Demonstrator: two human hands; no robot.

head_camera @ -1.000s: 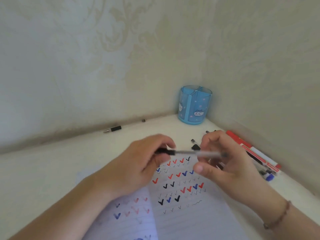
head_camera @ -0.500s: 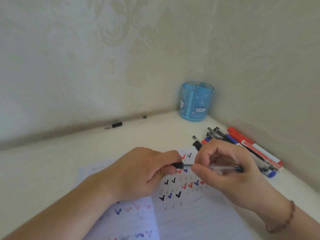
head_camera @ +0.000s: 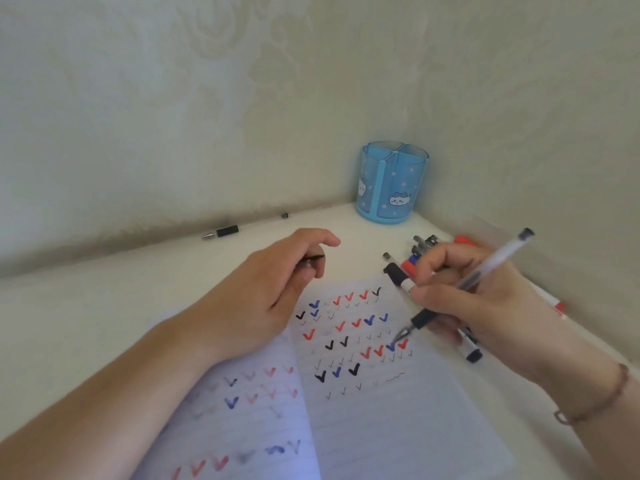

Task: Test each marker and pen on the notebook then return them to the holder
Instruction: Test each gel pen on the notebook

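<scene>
Dozens of ticks in red, blue and black already across both pages of the notebook (head_camera: 398, 427), so testing judged well along. Nothing visible above the rim of the blue holder (head_camera: 393, 183), standing in the corner, well apart from the hands; by that, returning not yet begun. Several markers (head_camera: 401, 280) and pens bunched on the table (head_camera: 104, 306) just right of the notebook, partly hidden behind the right hand. One more black-gripped pen (head_camera: 221, 232) alone by the far wall, with a small dark bit (head_camera: 284, 215) near it.

Left hand (head_camera: 273, 296) resting palm-down at the notebook's top left corner, fingers curled loosely round a small dark piece, probably the cap (head_camera: 313, 258); mostly hidden, so not certain.

Right hand (head_camera: 474, 299) in a writing hold, thumb and fingers pinching a clear pen (head_camera: 485, 271) by its barrel, above the dark grip. Pen tilted, back end up and to the right, tip down at the right page, at or just over a blue tick; touching or not, impossible to tell.
</scene>
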